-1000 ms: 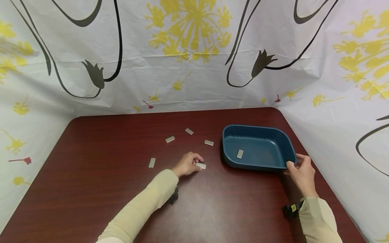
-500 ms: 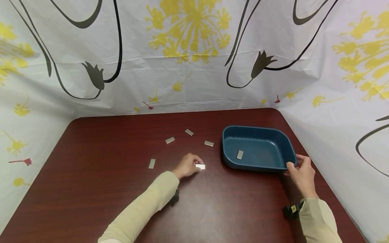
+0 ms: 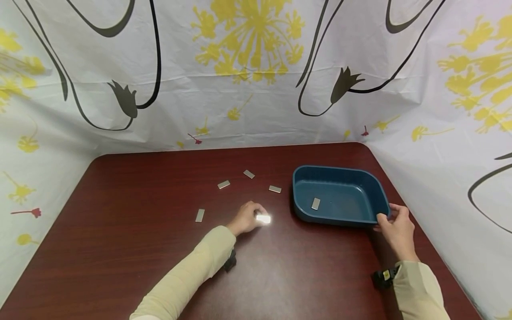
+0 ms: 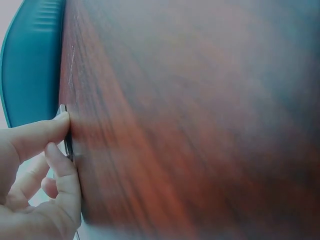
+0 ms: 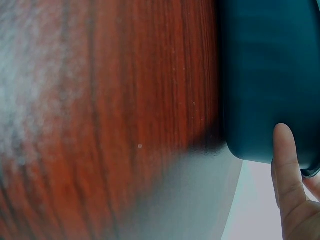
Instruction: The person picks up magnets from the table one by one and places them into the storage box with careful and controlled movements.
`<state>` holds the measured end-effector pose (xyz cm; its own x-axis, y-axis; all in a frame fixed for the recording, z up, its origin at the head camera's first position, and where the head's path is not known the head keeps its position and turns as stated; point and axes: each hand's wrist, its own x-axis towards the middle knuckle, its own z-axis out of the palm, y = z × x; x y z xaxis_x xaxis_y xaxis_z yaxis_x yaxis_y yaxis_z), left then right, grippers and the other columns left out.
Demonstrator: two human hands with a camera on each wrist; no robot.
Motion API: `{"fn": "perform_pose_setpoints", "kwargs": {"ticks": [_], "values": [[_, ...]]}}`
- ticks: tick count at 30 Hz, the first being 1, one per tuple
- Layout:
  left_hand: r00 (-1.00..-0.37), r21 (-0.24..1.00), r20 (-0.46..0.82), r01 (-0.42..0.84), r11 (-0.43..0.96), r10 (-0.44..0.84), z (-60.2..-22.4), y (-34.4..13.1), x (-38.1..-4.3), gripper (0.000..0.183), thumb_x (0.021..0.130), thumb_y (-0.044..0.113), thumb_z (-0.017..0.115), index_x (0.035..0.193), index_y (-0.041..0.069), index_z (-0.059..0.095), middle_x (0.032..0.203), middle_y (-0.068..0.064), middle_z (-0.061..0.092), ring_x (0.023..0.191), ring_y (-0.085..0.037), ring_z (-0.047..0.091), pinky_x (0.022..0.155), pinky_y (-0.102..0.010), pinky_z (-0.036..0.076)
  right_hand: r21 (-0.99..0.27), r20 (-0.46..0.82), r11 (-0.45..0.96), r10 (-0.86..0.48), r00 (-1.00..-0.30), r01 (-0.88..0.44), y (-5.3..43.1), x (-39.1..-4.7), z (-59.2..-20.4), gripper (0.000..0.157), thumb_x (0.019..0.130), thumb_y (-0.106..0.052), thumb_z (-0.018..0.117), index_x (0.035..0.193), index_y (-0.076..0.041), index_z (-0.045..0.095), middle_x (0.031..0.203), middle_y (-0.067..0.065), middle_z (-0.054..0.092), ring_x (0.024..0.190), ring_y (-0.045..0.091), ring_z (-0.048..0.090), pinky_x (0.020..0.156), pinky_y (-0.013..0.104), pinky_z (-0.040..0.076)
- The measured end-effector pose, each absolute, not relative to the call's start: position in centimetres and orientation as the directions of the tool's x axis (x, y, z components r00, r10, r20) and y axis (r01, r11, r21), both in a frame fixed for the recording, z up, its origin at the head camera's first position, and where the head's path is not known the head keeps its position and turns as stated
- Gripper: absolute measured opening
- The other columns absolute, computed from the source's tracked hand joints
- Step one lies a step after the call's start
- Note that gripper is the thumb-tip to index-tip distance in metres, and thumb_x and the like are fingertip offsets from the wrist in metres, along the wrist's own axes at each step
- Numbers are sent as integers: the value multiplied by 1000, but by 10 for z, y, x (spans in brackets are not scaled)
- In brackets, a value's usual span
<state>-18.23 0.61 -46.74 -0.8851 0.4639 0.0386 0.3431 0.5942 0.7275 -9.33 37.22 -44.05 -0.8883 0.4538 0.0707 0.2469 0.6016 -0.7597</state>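
Observation:
My left hand [image 3: 245,218] pinches a small flat rectangular metal piece [image 3: 263,218], which shines brightly. In the left wrist view that metal piece [image 4: 68,142] appears nearly edge-on at the fingertips, close to the tabletop. My right hand [image 3: 397,229] grips the near right corner of a blue rectangular tray [image 3: 340,218], its thumb at the rim. In the right wrist view a finger [image 5: 285,150] lies along the outer wall of the tray [image 5: 270,90]. One similar metal piece [image 3: 316,203] lies inside the tray, towards its left end.
More metal pieces lie apart on the dark red-brown table [image 3: 120,240]: one [image 3: 200,215] left of my left hand, and three beyond it, at the back left [image 3: 224,184], the back [image 3: 249,174] and nearer the tray [image 3: 275,189]. A patterned white cloth [image 3: 248,120] hangs behind.
The metal piece in my left hand has tilted slightly and now reflects the light strongly. Both hands and the tray have stayed almost where they were.

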Motion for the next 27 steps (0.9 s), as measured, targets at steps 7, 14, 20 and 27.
{"fn": "perform_pose_setpoints", "kwargs": {"ticks": [7, 14, 20, 27], "values": [[-890, 775, 0, 288, 562, 456, -466, 6, -182, 23, 65, 3, 73, 87, 4, 65, 71, -3, 53, 67, -14, 46, 62, -23, 38, -764, 70, 598, 449, -891, 241, 372, -93, -440, 49, 86, -11, 40, 129, 7, 25, 105, 25, 44, 50, 1, 56, 47, 18, 48], [-902, 767, -13, 267, 584, 431, -463, 9, -179, 22, 64, 0, 71, 86, 6, 69, 71, -2, 49, 64, -11, 42, 59, -22, 35, -765, 78, 602, 443, -893, 231, 372, -93, -439, 49, 85, -10, 40, 128, 8, 25, 104, 25, 44, 50, 1, 56, 47, 18, 48], [-903, 754, -9, 276, 596, 429, -462, 11, -178, 20, 65, -1, 71, 83, 7, 70, 71, -2, 49, 64, -11, 41, 60, -22, 34, -761, 80, 607, 439, -895, 230, 372, -93, -440, 49, 86, -11, 40, 128, 8, 25, 104, 25, 44, 50, 2, 56, 47, 18, 47], [-893, 750, 9, 303, 588, 450, -462, 10, -177, 19, 66, 0, 70, 84, 8, 70, 73, -2, 50, 65, -11, 44, 60, -22, 35, -764, 75, 601, 445, -892, 236, 372, -93, -441, 49, 85, -10, 40, 128, 7, 25, 105, 26, 44, 50, 2, 56, 47, 18, 48]]}}
